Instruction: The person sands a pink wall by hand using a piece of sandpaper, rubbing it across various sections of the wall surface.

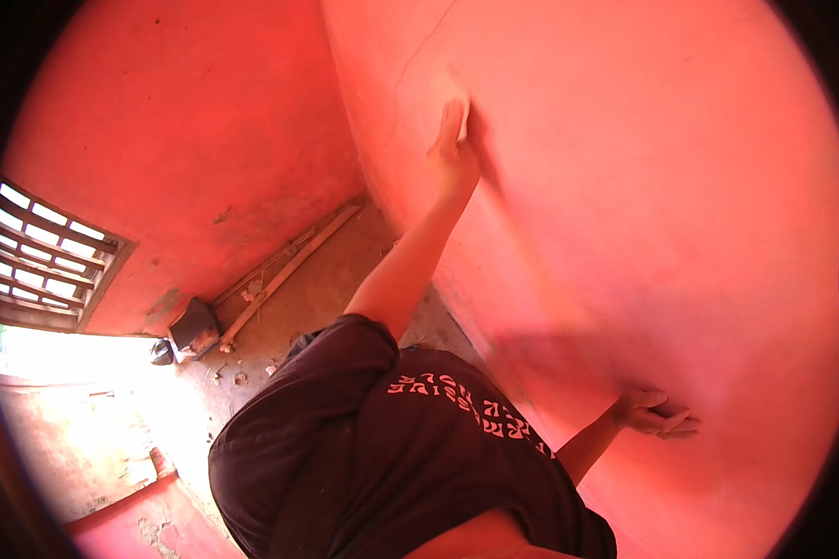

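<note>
Before me rises a pink-red painted wall [636, 175] with a thin crack running down its upper part. My left hand [454, 136] is raised on an outstretched arm, fingers straight, holding a thin pale flat piece [464, 115] against this wall; its material cannot be told. Lower down on the right, my right hand [658, 415] is at the same wall with its fingers apart and slightly bent. Nothing shows in it, though its palm is partly in shadow. Whether its fingertips touch the wall is unclear.
A second red wall [217, 126] meets the first in a corner, with a barred opening [45, 248] at the left. Along its foot lie a long wooden strip [290, 274] and a dark box-like container [194, 328]. Small debris [240, 379] is scattered on the floor beside strong light.
</note>
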`<action>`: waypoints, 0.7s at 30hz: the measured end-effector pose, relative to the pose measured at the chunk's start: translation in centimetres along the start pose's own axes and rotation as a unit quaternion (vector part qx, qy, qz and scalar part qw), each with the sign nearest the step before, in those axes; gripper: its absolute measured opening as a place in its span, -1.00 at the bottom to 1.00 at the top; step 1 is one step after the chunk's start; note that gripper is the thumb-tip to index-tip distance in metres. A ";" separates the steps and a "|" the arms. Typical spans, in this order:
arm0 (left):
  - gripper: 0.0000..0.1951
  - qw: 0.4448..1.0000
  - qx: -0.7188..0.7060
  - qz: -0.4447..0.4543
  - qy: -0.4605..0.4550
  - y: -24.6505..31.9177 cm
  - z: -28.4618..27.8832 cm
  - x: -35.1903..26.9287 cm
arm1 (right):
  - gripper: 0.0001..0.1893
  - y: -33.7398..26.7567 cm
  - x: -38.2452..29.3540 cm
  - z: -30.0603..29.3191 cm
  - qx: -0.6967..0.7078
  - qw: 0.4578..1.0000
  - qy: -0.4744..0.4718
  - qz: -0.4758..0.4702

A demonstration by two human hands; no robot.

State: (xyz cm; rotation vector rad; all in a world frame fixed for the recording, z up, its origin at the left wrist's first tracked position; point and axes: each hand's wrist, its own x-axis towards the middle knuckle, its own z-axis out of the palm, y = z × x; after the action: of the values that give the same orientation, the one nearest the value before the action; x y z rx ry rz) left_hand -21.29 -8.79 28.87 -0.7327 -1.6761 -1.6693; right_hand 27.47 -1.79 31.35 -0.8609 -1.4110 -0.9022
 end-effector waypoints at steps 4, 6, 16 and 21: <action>-0.59 0.957 -0.038 -0.275 -0.077 -1.8 -2.0 -7.7 | -0.52 -0.3 0.3 0.3 0.013 1.000 0.012 -0.002; -0.59 0.976 -0.008 -0.203 -0.075 -1.2 -2.0 -8.4 | -0.53 0.1 0.3 0.4 0.023 1.000 0.020 0.003; -0.48 0.998 -0.009 -0.062 -0.029 2.9 -1.4 -4.3 | -0.57 -0.3 -0.1 -0.5 0.093 0.995 0.018 0.017; -0.60 0.907 0.009 -0.389 -0.162 4.0 -2.7 -13.9 | -0.61 0.1 0.5 -0.9 0.151 0.988 0.018 -0.020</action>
State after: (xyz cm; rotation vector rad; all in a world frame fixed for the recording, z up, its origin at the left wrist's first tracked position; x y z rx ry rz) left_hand -9.29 -10.55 20.59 -0.3414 -2.4303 -2.1269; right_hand 27.87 -2.56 31.87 -0.5857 -1.4906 -0.7060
